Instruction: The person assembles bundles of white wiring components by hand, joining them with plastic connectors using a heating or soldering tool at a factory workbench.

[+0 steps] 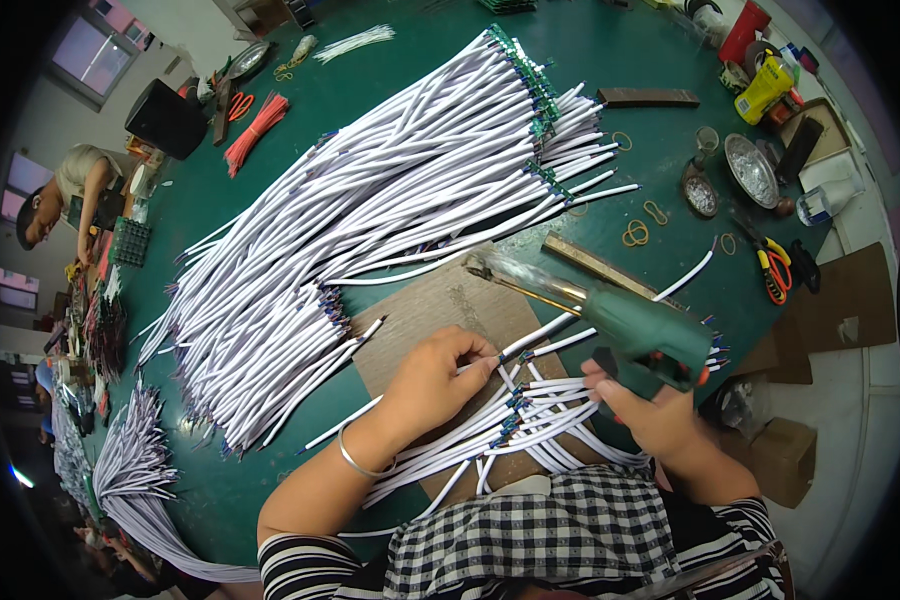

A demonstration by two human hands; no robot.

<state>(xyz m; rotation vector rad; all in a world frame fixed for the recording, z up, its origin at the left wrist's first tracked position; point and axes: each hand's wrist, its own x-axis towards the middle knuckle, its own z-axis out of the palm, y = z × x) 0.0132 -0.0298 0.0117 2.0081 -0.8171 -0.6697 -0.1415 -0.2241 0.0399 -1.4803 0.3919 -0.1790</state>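
My left hand point(445, 375) is closed, thumb and forefinger pinching the end of a white cable point(540, 335) above a brown board point(420, 310). My right hand point(650, 410) grips a green pistol-shaped soldering gun point(640, 330). Its metal barrel and thin brass-coloured rod point up and left, over the board and past my left fingertips. Beneath both hands, several white cables point(430, 455) cross one another, with small blue-green ends bunched near the middle. The fingers of my right hand are partly hidden by the gun.
A large pile of white cables point(350, 190) with green circuit boards point(535, 90) covers the green table's middle. Right of it are a wooden bar point(590, 262), rubber bands point(635, 233), a metal dish point(750, 170) and orange-handled cutters point(773, 270). Other people work at far left.
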